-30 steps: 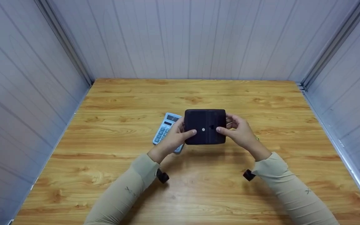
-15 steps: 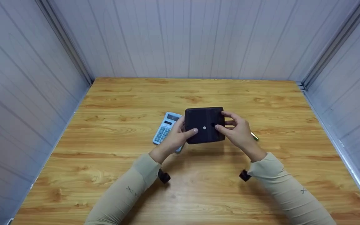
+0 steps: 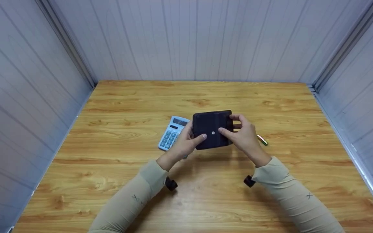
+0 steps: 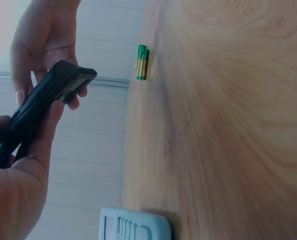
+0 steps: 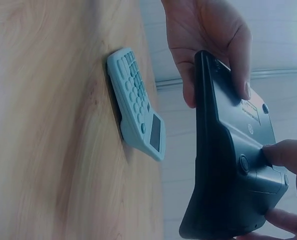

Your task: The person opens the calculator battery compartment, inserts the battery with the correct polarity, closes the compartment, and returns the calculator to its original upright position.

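A broad yellow-brown wood-grain counter [image 3: 206, 200] spreads beneath a black squarish plastic device [image 3: 209, 123] held aloft, its opposite sides clamped by a person's left hand [image 3: 184, 142] and right hand [image 3: 245, 137], while a pale-blue plastic calculator [image 3: 170, 134] lies near the left hand and two cylindrical green-and-gold batteries [image 4: 143, 65] lie side by side right of the right hand.
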The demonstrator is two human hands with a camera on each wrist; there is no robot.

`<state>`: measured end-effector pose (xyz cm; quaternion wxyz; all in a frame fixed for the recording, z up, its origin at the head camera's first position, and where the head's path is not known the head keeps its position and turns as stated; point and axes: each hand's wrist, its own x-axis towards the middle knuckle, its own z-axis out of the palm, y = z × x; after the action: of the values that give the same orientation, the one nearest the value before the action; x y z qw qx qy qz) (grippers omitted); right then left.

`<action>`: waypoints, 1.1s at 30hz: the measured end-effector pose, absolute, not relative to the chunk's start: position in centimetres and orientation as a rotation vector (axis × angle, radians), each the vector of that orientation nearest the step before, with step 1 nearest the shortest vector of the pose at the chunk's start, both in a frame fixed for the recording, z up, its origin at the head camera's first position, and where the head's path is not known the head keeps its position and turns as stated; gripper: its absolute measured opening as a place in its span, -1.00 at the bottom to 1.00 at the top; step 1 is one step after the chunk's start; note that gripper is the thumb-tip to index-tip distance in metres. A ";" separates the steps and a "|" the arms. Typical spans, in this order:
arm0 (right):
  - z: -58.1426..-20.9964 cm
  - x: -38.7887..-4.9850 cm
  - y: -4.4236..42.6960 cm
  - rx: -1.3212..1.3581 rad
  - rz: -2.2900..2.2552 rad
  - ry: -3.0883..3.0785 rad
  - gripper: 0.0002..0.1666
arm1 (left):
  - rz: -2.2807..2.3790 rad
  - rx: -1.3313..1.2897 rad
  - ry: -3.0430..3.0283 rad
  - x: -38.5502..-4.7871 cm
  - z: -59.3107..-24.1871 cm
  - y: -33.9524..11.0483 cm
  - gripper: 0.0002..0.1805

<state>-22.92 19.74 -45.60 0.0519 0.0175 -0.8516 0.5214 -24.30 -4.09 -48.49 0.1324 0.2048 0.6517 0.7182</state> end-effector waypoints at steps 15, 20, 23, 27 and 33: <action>-45.7 -22.9 19.8 0.063 1.617 -2.554 -0.28 | 2.098 0.582 1.889 -24.0 -48.9 -4.0 -0.31; -45.8 -22.8 19.9 0.099 1.630 -2.536 -0.31 | 2.106 0.592 1.889 -24.0 -48.8 -4.0 -0.30; -45.9 -22.8 19.9 0.123 1.645 -2.516 -0.33 | 2.106 0.589 1.903 -24.0 -48.9 -4.0 -0.29; -45.8 -22.7 19.9 0.160 1.630 -2.477 -0.35 | 2.102 0.579 1.915 -24.0 -48.9 -4.1 -0.29; -45.9 -22.5 19.9 0.222 1.556 -2.433 -0.46 | 2.097 0.555 1.920 -24.0 -48.8 -4.1 -0.32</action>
<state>-22.47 19.90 -45.90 0.1223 0.0760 -0.8337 0.5331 -24.00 -4.12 -48.83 0.1223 0.1901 0.6578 0.7185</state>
